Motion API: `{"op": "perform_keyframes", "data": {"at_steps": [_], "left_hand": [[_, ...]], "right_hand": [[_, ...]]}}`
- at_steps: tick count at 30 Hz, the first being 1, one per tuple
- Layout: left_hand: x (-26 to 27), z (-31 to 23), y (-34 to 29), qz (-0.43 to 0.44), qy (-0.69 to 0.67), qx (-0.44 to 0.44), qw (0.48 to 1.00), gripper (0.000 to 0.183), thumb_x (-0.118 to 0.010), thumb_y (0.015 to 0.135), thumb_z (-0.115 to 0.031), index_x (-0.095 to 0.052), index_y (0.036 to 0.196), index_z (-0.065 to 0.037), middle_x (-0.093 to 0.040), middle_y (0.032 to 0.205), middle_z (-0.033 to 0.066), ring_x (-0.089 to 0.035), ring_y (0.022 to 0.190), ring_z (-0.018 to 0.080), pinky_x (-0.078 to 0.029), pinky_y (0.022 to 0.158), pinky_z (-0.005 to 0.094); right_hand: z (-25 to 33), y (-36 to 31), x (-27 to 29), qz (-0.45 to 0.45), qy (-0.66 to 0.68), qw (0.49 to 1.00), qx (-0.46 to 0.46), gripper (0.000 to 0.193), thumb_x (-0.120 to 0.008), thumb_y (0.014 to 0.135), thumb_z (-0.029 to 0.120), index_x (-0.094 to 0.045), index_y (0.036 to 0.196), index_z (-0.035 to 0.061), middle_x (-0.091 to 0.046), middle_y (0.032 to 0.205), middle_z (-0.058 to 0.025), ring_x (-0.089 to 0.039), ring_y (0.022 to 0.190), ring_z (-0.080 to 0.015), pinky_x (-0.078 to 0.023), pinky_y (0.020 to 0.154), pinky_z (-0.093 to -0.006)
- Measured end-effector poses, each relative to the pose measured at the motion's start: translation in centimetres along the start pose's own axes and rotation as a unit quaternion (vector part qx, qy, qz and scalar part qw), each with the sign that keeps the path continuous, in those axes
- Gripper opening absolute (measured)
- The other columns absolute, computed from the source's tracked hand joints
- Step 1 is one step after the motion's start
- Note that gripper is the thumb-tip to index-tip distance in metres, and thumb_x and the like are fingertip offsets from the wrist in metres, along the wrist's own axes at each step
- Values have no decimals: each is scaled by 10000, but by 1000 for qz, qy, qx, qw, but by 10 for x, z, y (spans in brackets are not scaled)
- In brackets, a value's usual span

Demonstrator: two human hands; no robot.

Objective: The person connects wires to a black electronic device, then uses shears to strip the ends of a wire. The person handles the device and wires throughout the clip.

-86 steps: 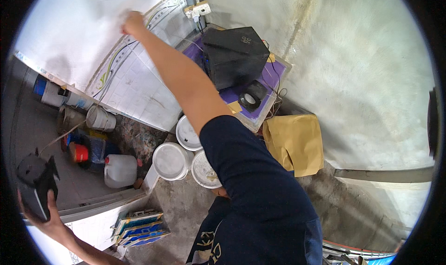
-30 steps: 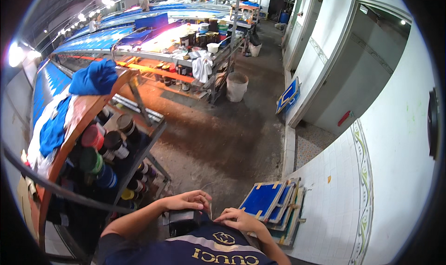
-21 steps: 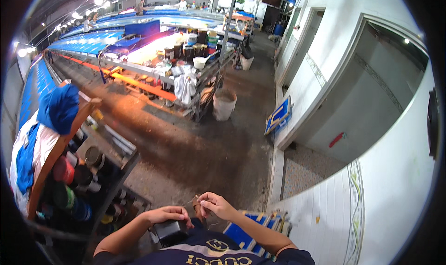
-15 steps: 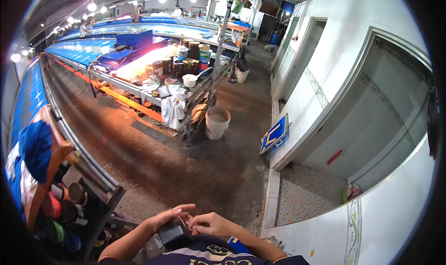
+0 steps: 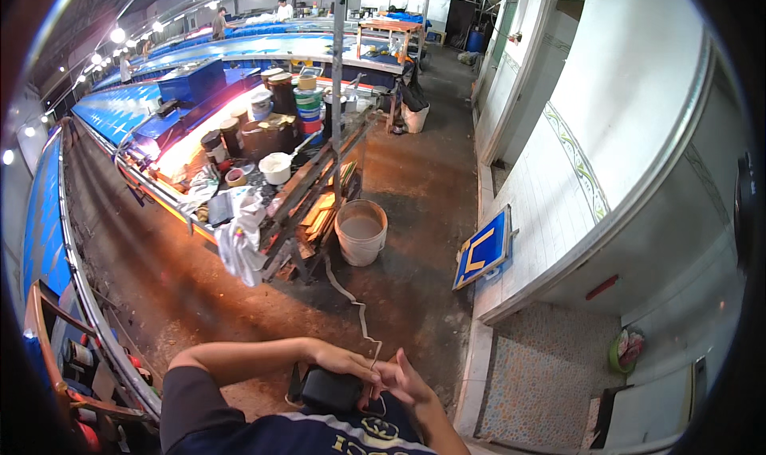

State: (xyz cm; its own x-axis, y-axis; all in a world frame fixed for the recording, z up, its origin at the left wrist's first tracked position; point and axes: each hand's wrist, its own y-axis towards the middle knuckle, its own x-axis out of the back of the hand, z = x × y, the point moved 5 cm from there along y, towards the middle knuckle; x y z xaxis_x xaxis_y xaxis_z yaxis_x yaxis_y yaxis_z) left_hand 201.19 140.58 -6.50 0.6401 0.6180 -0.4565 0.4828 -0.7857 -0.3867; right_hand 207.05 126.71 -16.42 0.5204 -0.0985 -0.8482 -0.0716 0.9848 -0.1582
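Close to my body, in front of my dark shirt, sits a black box-shaped case (image 5: pixel 331 389). My left hand (image 5: pixel 347 363) reaches across its top with the fingers together, their tips closed on a thin pale cord (image 5: pixel 376 358). My right hand (image 5: pixel 405 381) meets those fingertips from the right, palm partly turned up, thumb raised apart from the fingers. Below the hands a thin cable loop (image 5: pixel 381 405) hangs beside the case. A pale winding strip (image 5: pixel 351 297) runs over the floor toward my hands; whether it joins the cord cannot be made out.
A white bucket (image 5: pixel 361 235) stands by a workbench loaded with tubs, a white pot (image 5: pixel 275 168) and a white rag (image 5: pixel 242 235). A blue framed panel (image 5: pixel 483 249) leans on the tiled wall. Long blue tables (image 5: pixel 120 108) and several people are farther off. A wooden rack (image 5: pixel 60 367) stands left.
My view has shifted down and to the right. My left hand has moved over the case, fingers now lowered. My right hand has turned and its thumb has lifted away.
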Motion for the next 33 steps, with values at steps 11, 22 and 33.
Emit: {"op": "perform_keyframes", "data": {"at_steps": [11, 22, 33], "left_hand": [[261, -163, 33, -159, 12, -137, 978, 410, -408, 1162, -323, -630, 1284, -1, -771, 1107, 114, -699, 1088, 195, -498, 1019, 340], [582, -351, 19, -268, -8, -220, 938, 388, -404, 1158, -258, -639, 1265, 31, -769, 1084, 165, -701, 1114, 236, -454, 1074, 347], [871, -549, 87, -268, 21, -165, 949, 703, -417, 1166, -290, 2, 1699, -105, -332, 1641, 243, -692, 1118, 242, -507, 1066, 386]], "right_hand": [[458, 56, 263, -242, 339, 874, 252, 266, -556, 1104, 251, -610, 896, 94, -462, 628, 38, -488, 570, -108, -449, 647, -317], [838, 80, 439, -384, 204, 704, 562, 314, -645, 1061, 434, -604, 982, 133, -375, 606, 69, -294, 469, -86, -303, 510, -276], [1050, 183, 404, -492, -508, 447, 548, 209, -586, 1019, 140, -741, 993, 2, -660, 920, -52, -593, 826, -164, -489, 761, -322]]}}
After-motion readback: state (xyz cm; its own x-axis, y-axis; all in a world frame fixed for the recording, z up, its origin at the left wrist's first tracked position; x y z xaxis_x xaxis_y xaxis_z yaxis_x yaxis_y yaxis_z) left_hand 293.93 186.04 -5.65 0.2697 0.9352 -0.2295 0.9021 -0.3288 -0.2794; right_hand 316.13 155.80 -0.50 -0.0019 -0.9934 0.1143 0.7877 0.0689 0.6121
